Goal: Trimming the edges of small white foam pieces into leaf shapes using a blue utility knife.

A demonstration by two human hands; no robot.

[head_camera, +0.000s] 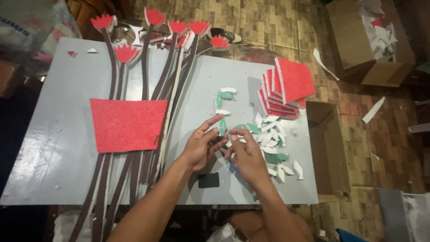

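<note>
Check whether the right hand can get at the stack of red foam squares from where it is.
Probably yes. The right hand rests among the pile of leaf pieces, and the stack of red foam squares lies just beyond it on the same grey table. Only those loose leaves lie between; nothing tall blocks the way.

Matt foam leaf (222, 127), rough spongy red sheet (127, 124), smooth grey table (53, 148).

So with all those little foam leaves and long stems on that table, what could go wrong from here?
The left hand pinches one green leaf; it is small and might slip. The right hand rests by the loose leaf pile, so a sweep could scatter pieces. The stack of red foam squares sits near the table edge, above an open cardboard box, and could slide off.
</note>
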